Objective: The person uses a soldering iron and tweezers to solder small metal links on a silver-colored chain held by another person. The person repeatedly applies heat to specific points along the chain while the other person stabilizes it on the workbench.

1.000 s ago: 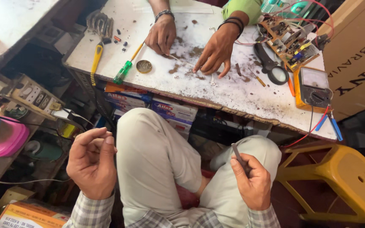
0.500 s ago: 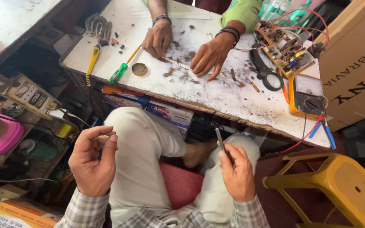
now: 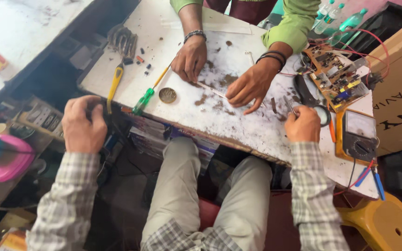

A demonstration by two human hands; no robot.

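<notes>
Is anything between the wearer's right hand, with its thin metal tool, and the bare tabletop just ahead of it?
The right hand holds a thin metal tool over the worktable. Close ahead lie a co-worker's hand and black scissors; otherwise nothing visible blocks it.

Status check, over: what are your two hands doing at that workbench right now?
Left hand closed at the table's left edge, contents hidden. Right hand grips a thin metal tool over the tabletop. Another person's hands work just ahead, near the magnifier.
</notes>
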